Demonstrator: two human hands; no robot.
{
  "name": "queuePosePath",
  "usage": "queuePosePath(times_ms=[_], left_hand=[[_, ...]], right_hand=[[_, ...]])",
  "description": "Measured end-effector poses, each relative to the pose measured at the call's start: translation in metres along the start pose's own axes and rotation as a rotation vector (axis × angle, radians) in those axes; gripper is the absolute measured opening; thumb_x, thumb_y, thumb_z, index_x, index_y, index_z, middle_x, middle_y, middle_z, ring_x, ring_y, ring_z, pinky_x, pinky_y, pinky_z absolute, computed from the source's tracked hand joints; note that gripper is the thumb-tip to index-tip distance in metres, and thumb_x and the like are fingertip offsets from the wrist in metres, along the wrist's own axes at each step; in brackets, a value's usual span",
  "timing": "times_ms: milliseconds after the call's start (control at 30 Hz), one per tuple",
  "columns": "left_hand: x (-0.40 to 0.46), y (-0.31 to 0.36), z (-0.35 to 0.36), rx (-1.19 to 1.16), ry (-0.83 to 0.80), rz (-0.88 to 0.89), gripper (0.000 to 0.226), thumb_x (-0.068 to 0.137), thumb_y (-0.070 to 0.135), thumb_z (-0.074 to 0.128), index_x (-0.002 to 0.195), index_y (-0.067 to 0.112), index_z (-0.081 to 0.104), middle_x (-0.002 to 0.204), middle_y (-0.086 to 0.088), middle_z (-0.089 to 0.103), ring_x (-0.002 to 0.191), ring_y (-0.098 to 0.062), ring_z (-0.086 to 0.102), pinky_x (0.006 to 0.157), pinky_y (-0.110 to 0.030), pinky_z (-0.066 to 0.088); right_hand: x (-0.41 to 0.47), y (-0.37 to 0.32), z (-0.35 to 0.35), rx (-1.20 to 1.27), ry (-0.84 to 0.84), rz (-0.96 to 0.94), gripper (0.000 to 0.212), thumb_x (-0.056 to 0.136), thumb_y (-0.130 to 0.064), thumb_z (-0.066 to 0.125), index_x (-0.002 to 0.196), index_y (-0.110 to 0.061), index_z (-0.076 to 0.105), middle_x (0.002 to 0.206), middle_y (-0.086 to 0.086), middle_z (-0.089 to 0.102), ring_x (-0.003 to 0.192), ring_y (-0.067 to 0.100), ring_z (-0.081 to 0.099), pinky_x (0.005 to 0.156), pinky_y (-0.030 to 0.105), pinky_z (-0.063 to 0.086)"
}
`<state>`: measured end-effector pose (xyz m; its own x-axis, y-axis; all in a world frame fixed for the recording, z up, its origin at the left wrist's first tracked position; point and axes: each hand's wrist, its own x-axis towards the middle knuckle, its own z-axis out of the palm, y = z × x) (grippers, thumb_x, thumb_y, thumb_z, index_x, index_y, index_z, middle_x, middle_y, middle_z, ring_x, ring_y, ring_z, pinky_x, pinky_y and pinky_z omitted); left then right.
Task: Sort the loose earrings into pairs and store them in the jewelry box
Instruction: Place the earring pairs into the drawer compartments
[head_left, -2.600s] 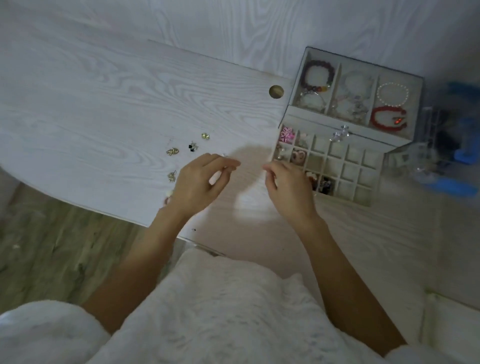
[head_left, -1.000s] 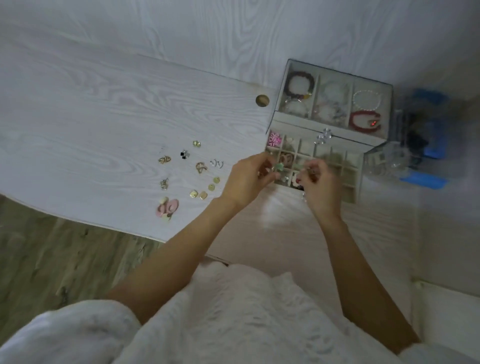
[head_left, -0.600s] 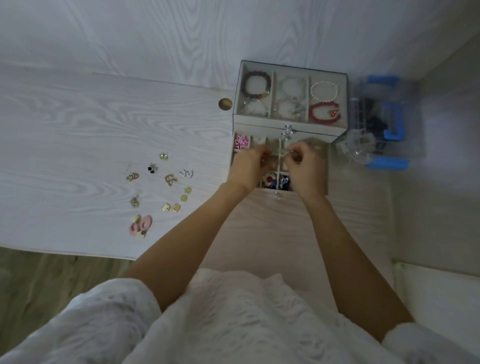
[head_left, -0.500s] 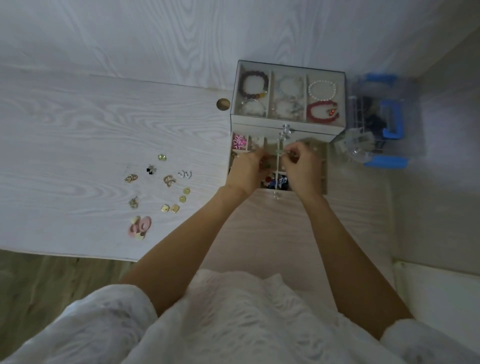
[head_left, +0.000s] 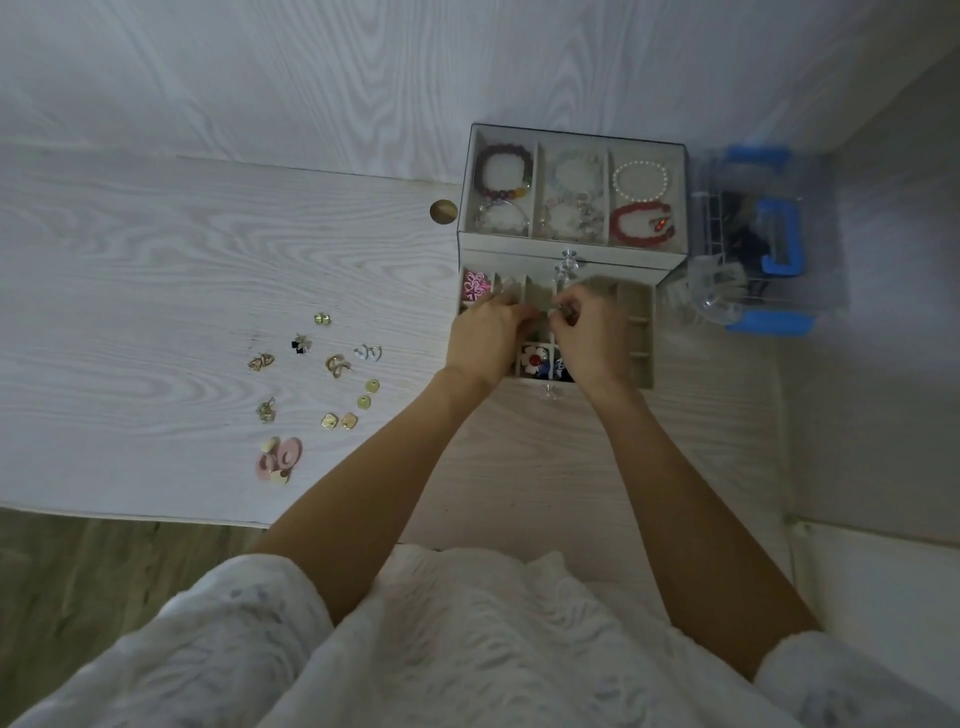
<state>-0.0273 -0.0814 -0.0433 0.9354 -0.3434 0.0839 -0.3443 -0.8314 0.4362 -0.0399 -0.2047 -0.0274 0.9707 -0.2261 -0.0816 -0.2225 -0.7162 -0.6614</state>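
Two hands (head_left: 485, 338) (head_left: 589, 332); one jewelry box (head_left: 571, 249) (three top compartments); one drawer (head_left: 636, 332); about twelve loose earrings (head_left: 332, 366) on one tabletop (head_left: 156, 260); one clear blue-handled container (head_left: 763, 260).

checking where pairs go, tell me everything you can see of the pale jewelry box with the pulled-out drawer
The pale grey jewelry box stands on the white wood-grain desk against the wall. Its top tray holds bracelets in three sections. Below, a gridded drawer with clear knobs is pulled out, some cells filled. The left hand and right hand work over it.
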Motion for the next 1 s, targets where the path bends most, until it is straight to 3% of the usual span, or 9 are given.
queuePosePath(times_ms=[167,267,333,400,500,633,867,1000], left_hand=[[0.003,0.001,-0.001,0.044,-0.007,-0.014,0.032,0.085,0.023,0.064,0.108,0.003,0.055,0.09,-0.016,0.068,0.094,-0.033,0.061,0.057,-0.038,0.049],[-0.006,-0.007,-0.002,0.085,-0.002,0.075,0.032,0.067,0.017,0.079,0.092,0.004,0.065,0.077,-0.01,0.07,0.08,-0.031,0.063,0.05,-0.031,0.049],[-0.011,-0.013,0.0,0.124,0.029,0.121,0.019,0.065,0.019,0.08,0.079,0.011,0.07,0.076,-0.002,0.071,0.074,-0.026,0.061,0.051,-0.026,0.047],[-0.012,-0.02,0.004,0.145,0.07,0.163,0.007,0.072,0.022,0.074,0.075,0.016,0.072,0.078,0.004,0.072,0.073,-0.023,0.058,0.053,-0.026,0.046],[-0.012,-0.02,0.007,0.164,0.08,0.188,0.023,0.081,0.027,0.053,0.074,0.018,0.074,0.075,0.005,0.072,0.073,-0.023,0.057,0.057,-0.026,0.046],[-0.013,-0.019,0.005,0.134,0.098,0.189,0.032,0.082,0.026,0.044,0.078,0.017,0.074,0.077,0.003,0.073,0.075,-0.024,0.058,0.059,-0.028,0.049],[-0.057,-0.011,-0.055,-0.173,0.179,-0.091,0.021,0.09,0.032,0.054,0.08,0.015,0.06,0.072,0.004,0.063,0.064,-0.012,0.055,0.054,-0.024,0.039],[-0.11,-0.051,-0.08,-0.342,0.187,-0.254,0.016,0.091,0.034,0.051,0.087,0.022,0.06,0.079,0.014,0.064,0.065,0.003,0.054,0.057,-0.009,0.032]], right_hand=[[-0.001,-0.002,-0.005,-0.076,0.068,-0.059,0.013,0.089,-0.009,0.058,0.1,-0.008,0.065,0.086,0.007,0.069,0.066,0.013,0.059,0.064,0.028,0.053],[0.001,-0.001,-0.002,-0.077,0.031,-0.057,0.015,0.088,-0.007,0.059,0.101,-0.006,0.066,0.089,0.009,0.07,0.067,0.014,0.06,0.066,0.027,0.053],[0.002,-0.001,0.003,-0.055,-0.029,-0.04,0.018,0.087,-0.009,0.061,0.103,-0.005,0.066,0.094,0.011,0.07,0.073,0.016,0.063,0.071,0.026,0.054],[0.002,-0.001,0.006,-0.064,-0.057,-0.045,0.019,0.086,-0.011,0.062,0.104,-0.004,0.067,0.097,0.011,0.07,0.078,0.018,0.065,0.075,0.028,0.054],[-0.001,0.004,0.006,-0.182,-0.058,-0.124,0.017,0.087,-0.008,0.058,0.1,-0.007,0.069,0.097,0.01,0.068,0.082,0.023,0.063,0.075,0.037,0.054],[-0.011,0.009,0.007,-0.4,-0.099,-0.299,0.019,0.088,-0.009,0.055,0.098,-0.006,0.07,0.102,0.011,0.066,0.1,0.031,0.053,0.092,0.041,0.042],[-0.044,-0.012,0.009,-0.283,0.086,-0.363,0.027,0.083,-0.006,0.058,0.109,-0.008,0.063,0.115,0.013,0.054,0.108,0.029,0.051,0.09,0.037,0.044],[-0.079,-0.041,0.035,-0.197,-0.011,-0.487,0.023,0.082,-0.005,0.06,0.104,-0.009,0.065,0.111,0.01,0.058,0.106,0.029,0.053,0.089,0.039,0.047]])
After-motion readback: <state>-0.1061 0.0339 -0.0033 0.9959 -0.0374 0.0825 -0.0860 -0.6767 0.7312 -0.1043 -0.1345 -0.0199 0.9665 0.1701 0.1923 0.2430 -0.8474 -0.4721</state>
